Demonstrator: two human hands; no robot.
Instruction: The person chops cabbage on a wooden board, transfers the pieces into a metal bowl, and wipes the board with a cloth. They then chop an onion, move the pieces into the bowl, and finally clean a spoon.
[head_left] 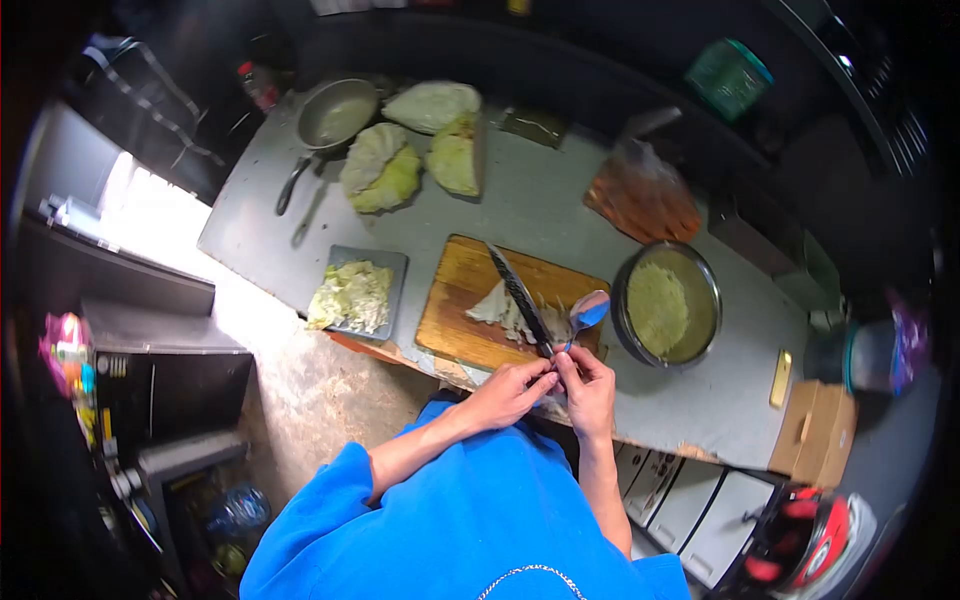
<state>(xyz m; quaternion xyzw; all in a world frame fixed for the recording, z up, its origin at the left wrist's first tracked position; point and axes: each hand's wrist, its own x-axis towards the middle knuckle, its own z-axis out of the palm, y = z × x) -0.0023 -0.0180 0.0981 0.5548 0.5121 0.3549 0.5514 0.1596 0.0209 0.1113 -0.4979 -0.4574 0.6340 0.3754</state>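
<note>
My left hand (507,396) and my right hand (586,392) meet in front of the wooden cutting board (455,290), fingers bent and pinched together. From between my right fingers a metal spoon (589,309) points up over the board's right side. What my left fingers pinch, if anything, is too small to make out. A dark-bladed knife (518,290) lies slantwise across the board; its handle end is close to my hands and partly hidden. Pale chopped pieces (494,306) are on the board beside the blade.
Chopped cabbage (352,297) covers a grey tray (396,275) on the left. Cabbage pieces (380,170) and a pan (338,112) stand behind. To the right are a metal bowl (714,315) with pale yellow contents, a plastic bag (640,195) with orange-brown contents, and a cardboard box (815,432).
</note>
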